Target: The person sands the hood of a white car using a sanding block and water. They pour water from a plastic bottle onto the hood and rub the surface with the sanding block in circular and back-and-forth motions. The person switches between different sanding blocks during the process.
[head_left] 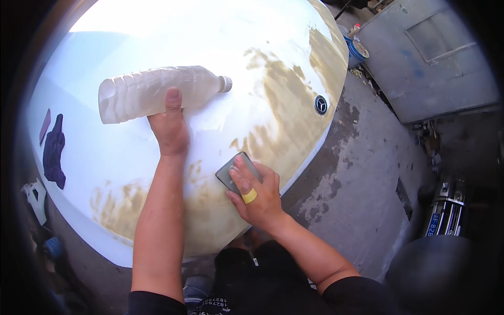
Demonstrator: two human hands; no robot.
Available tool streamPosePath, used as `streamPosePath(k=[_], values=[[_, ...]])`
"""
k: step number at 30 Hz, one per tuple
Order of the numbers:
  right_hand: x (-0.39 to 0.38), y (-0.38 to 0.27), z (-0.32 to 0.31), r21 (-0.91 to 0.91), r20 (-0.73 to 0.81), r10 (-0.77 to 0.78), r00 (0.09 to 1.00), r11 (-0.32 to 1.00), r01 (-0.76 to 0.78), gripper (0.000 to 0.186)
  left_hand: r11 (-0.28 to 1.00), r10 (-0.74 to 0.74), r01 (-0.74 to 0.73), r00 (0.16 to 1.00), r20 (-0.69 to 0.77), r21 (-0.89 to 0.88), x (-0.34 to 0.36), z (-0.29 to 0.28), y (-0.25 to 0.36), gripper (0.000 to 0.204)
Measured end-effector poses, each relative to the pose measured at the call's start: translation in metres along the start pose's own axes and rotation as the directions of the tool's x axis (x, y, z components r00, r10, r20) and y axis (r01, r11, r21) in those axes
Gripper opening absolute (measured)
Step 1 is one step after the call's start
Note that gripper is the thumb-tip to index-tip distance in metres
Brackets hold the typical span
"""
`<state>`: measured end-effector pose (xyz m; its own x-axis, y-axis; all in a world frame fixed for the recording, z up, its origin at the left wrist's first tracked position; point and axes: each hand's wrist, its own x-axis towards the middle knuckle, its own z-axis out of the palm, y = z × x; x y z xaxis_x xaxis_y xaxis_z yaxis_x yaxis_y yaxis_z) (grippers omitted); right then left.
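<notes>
My left hand (170,131) is wrapped round a clear ribbed plastic bottle (136,97), its thumb on the near side. The bottle lies nearly level above the white car hood (121,152), its cap end to the right. Below and to the right, my right hand (262,199) grips a flat grey sanding block (226,173) against the hood, fingers pressed on its top. Yellow tape circles one finger of that hand. Brownish, wet-looking patches (278,84) spread along the hood's right and near edges. The block's underside is hidden.
A round emblem (321,105) sits at the hood's right edge. On its left side lie a dark cloth (54,152) and a thin purplish strip (45,126). Beyond the hood are blue buckets (358,51), a grey metal panel (425,58) and a vehicle front with chrome bars (446,207).
</notes>
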<state>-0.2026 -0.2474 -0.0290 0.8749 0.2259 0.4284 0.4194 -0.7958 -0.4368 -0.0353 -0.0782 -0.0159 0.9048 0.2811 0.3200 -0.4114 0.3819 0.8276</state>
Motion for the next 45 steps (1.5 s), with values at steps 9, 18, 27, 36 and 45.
streamPosePath(k=[9, 18, 27, 36, 45], values=[[0.036, 0.029, -0.001, -0.020, 0.019, -0.078, 0.997, 0.997, 0.078, 0.053, 1.000, -0.018, 0.018, 0.999, -0.045, -0.013, 0.015, -0.004, 0.019, 0.064], [0.107, 0.020, 0.011, 0.037, 0.075, -0.196, 0.978, 0.980, 0.194, 0.050, 0.980, 0.055, -0.051, 0.998, -0.014, 0.192, 0.054, -0.045, 0.030, 0.068], [0.022, 0.055, -0.022, 0.100, 0.123, -0.237, 0.964, 0.969, 0.226, 0.055, 0.980, 0.031, -0.020, 0.998, -0.051, 0.200, 0.056, -0.057, 0.029, 0.070], [0.056, 0.043, -0.006, 0.051, 0.039, -0.163, 0.986, 0.986, 0.161, 0.054, 0.986, -0.007, 0.008, 1.000, -0.007, 0.164, 0.058, -0.061, 0.028, 0.067], [0.166, 0.091, -0.005, -0.054, -0.068, 0.094, 0.993, 0.994, -0.098, 0.049, 0.993, -0.022, 0.018, 0.999, 0.028, 0.118, 0.060, -0.049, 0.026, 0.063]])
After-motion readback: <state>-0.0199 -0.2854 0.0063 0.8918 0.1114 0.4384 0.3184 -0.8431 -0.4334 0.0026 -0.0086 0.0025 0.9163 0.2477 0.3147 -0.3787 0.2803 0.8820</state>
